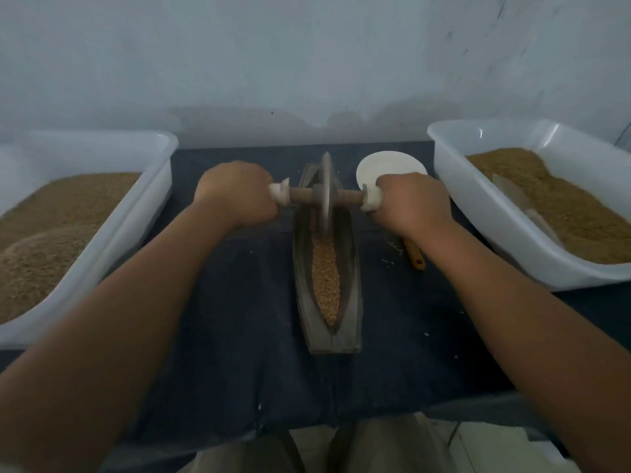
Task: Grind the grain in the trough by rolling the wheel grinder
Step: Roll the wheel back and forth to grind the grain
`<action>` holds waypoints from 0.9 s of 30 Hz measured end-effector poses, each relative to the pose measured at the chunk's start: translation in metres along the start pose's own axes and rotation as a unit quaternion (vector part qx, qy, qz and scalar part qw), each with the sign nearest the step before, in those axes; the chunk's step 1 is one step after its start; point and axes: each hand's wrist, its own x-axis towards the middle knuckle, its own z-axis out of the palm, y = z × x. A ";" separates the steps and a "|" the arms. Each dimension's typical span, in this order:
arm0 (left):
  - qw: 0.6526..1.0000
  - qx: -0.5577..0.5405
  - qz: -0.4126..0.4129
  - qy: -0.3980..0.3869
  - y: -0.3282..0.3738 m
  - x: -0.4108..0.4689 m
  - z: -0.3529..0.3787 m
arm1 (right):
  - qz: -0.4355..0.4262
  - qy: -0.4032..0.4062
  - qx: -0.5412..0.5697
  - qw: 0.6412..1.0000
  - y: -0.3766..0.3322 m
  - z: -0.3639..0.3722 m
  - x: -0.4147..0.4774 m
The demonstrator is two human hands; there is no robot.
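A narrow boat-shaped metal trough lies lengthwise on the dark cloth in the middle. Tan grain fills its groove from the wheel toward me. The wheel grinder, a thin metal disc on a wooden axle with white-wrapped ends, stands upright in the far half of the trough. My left hand grips the left end of the axle. My right hand grips the right end. Both forearms reach forward on either side of the trough.
A white plastic tub of brown grain stands at the left, another tub with a scoop in it at the right. A white bowl sits behind my right hand. A yellow-handled tool and spilled grains lie right of the trough.
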 end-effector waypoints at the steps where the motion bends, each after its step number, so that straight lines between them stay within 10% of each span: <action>1: 1.000 -0.004 -0.005 0.002 0.001 0.007 -0.002 | -0.004 0.012 0.001 1.000 -0.001 0.001 0.007; 15: 0.997 -0.070 0.039 -0.014 -0.010 -0.092 0.017 | -0.090 -0.240 0.083 0.963 0.005 -0.060 -0.043; 21: 1.000 -0.010 -0.019 0.020 -0.002 -0.002 0.014 | -0.025 -0.043 -0.022 0.999 0.003 -0.010 0.015; 27: 0.999 -0.034 -0.003 0.010 0.000 -0.027 0.016 | -0.014 -0.044 -0.001 0.999 0.001 -0.015 -0.006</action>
